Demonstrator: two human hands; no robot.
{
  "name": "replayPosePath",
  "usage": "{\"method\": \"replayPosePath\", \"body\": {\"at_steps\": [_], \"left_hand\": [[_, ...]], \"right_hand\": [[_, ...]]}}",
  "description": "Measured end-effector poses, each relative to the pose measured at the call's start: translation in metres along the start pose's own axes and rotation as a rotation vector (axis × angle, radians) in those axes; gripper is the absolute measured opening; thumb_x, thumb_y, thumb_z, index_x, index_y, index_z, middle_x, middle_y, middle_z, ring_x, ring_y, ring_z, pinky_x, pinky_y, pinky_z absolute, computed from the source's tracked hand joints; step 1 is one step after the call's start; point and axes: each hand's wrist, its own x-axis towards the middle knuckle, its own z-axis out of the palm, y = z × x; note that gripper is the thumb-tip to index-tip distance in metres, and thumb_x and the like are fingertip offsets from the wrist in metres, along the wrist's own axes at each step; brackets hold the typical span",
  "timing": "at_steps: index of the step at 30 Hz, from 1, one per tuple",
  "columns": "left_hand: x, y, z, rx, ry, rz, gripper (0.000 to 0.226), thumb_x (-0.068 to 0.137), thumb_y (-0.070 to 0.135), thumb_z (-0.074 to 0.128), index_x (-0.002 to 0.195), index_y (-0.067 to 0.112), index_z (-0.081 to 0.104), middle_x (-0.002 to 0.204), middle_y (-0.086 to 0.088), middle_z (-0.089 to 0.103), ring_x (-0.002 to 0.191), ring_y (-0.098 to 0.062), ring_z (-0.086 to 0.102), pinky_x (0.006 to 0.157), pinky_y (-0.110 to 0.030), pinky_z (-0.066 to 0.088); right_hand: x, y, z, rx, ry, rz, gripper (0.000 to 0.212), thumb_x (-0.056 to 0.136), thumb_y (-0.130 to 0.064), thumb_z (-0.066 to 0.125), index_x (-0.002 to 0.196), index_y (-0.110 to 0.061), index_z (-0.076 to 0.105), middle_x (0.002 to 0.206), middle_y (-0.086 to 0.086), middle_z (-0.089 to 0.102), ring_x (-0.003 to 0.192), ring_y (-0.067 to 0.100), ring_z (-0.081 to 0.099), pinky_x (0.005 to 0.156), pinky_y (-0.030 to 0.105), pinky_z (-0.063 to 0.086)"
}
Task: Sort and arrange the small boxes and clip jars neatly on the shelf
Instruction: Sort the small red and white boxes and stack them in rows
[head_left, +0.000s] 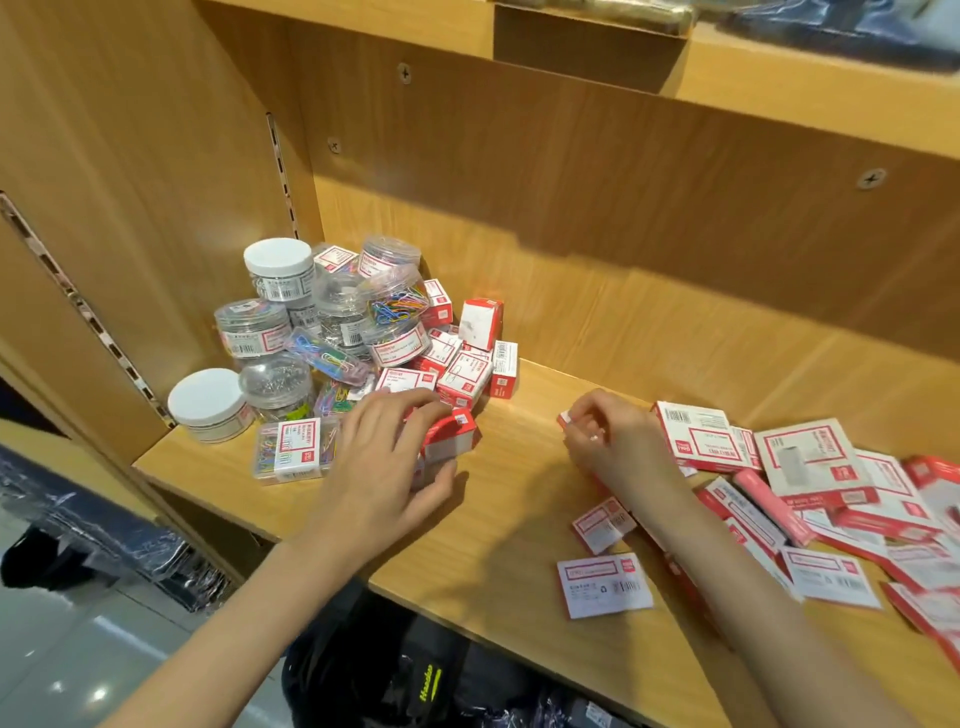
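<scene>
A heap of clear clip jars (337, 317) and small red-and-white boxes (462, 371) fills the shelf's back left corner. My left hand (384, 462) grips a small red-and-white box (449, 434) at the heap's front edge, fingers curled over its top. My right hand (608, 441) lies curled at mid-shelf and pinches a small red-and-white box (565, 419) of which only a corner shows. To its right, larger flat red-and-white boxes (810, 462) lie scattered.
The wooden shelf (509, 519) has a side wall at left and a back panel behind. A flat clear case of coloured clips (293, 449) lies by my left hand. Two white-lidded jars (210, 405) stand at left. Loose boxes (602, 584) lie near the front edge.
</scene>
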Motion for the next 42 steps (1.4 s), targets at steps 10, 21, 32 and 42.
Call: {"method": "replayPosePath", "body": {"at_steps": [10,21,32,42], "left_hand": [[0.027,0.066,0.063,-0.277,-0.313,0.115,0.050,0.087,0.042,0.040,0.132,0.020,0.043,0.137,0.000,0.043,0.127,-0.011,0.030,0.105,-0.032,0.027],[0.080,0.128,0.109,-0.310,-0.468,0.165,0.072,0.078,0.064,0.022,0.140,0.029,0.032,0.150,0.004,0.026,0.140,-0.017,0.014,0.112,-0.030,0.006],[0.112,0.207,0.145,-0.344,-0.478,0.234,0.065,0.082,0.059,0.030,0.138,0.027,0.038,0.144,-0.005,0.036,0.131,-0.025,0.031,0.109,-0.037,0.020],[0.116,0.243,0.163,-0.368,-0.442,0.201,0.048,0.084,0.048,0.037,0.127,0.028,0.047,0.132,0.001,0.046,0.121,-0.020,0.040,0.101,-0.043,0.032]], "right_hand": [[-0.058,0.088,-0.080,-0.370,-0.090,0.206,0.042,0.090,-0.026,0.055,0.130,-0.015,0.049,0.139,0.009,0.043,0.129,0.029,0.034,0.108,0.042,0.025],[-0.088,0.138,-0.148,-0.386,0.178,0.195,0.040,0.083,-0.032,0.065,0.118,-0.016,0.058,0.126,0.011,0.052,0.116,0.036,0.043,0.097,0.042,0.031],[-0.130,0.201,-0.197,-0.178,0.172,0.223,0.042,0.081,-0.012,0.067,0.121,-0.013,0.054,0.116,0.003,0.057,0.108,0.020,0.053,0.084,0.012,0.032],[-0.097,0.229,-0.191,-0.122,0.228,0.266,0.039,0.078,-0.003,0.063,0.115,-0.007,0.050,0.110,0.004,0.042,0.090,0.014,0.052,0.082,0.023,0.040]]}}
